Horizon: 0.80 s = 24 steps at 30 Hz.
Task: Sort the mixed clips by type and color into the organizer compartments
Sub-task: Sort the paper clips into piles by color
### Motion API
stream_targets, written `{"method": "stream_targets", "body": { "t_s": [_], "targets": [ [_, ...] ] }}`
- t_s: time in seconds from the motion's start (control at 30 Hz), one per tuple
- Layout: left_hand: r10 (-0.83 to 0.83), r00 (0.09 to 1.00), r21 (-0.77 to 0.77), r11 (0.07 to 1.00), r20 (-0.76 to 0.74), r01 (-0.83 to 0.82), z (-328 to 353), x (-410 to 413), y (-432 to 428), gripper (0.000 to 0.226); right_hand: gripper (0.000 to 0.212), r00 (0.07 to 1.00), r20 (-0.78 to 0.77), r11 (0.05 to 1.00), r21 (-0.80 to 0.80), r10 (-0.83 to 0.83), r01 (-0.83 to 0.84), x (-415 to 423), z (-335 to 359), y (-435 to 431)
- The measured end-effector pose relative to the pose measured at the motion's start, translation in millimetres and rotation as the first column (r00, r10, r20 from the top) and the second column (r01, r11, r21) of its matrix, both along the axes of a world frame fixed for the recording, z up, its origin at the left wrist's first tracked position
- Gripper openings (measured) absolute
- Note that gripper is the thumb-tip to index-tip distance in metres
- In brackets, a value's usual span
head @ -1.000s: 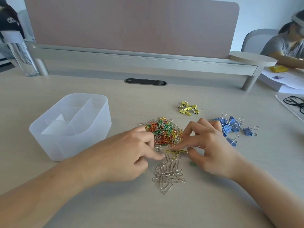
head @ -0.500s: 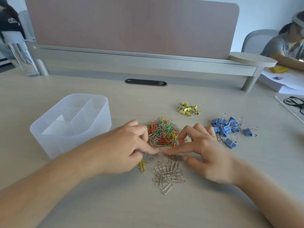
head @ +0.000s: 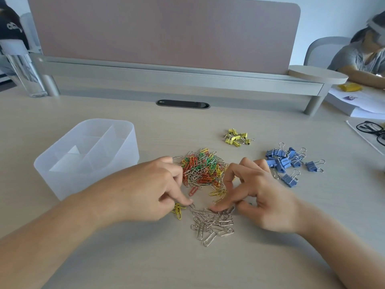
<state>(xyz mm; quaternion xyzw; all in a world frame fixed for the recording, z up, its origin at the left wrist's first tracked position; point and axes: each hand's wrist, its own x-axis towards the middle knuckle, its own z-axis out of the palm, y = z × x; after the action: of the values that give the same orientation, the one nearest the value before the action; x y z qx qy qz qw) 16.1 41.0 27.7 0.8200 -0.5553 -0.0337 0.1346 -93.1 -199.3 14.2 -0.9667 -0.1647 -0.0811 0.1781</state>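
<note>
While the curled left hand (head: 141, 190) maybe pinches a clip (head: 192, 206), the right hand (head: 264, 201) presses spread fingers on the near pile (head: 212, 224).

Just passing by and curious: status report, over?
Left hand, right hand: fingertips pressing at silver clips. Mixed pile unsorted; no clips seen in organizer. Nothing blocking.

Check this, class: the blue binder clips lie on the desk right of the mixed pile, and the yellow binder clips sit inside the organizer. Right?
No: the head view shows the yellow binder clips on the desk too, beyond the mixed pile, outside the organizer. The rest stands.
</note>
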Motion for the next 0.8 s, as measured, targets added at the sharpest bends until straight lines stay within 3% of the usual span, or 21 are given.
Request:
{"method": "stream_targets", "body": {
  "t_s": [0.3, 0.57, 0.8],
  "targets": [
    [-0.073, 0.995, -0.024, 0.997, -0.061, 0.072, -7, -11, -8, 0.058, 0.045, 0.983, 0.13, 0.987, 0.114, -0.126, 0.111, 1, 0, -18],
    [-0.051, 0.998, -0.005, 0.999, 0.02, 0.052, -10, -9, -9, 0.057, 0.046, 0.999, 0.011, 0.999, 0.017, -0.051, 0.05, 2, -2, -12],
    [-0.022, 0.991, -0.006, 1.0, 0.13, 0.023, -15, -11, -14, 0.064, 0.048, 0.998, -0.03, 0.998, 0.042, 0.048, -0.046, -1, -1, -9]
  ]
}}
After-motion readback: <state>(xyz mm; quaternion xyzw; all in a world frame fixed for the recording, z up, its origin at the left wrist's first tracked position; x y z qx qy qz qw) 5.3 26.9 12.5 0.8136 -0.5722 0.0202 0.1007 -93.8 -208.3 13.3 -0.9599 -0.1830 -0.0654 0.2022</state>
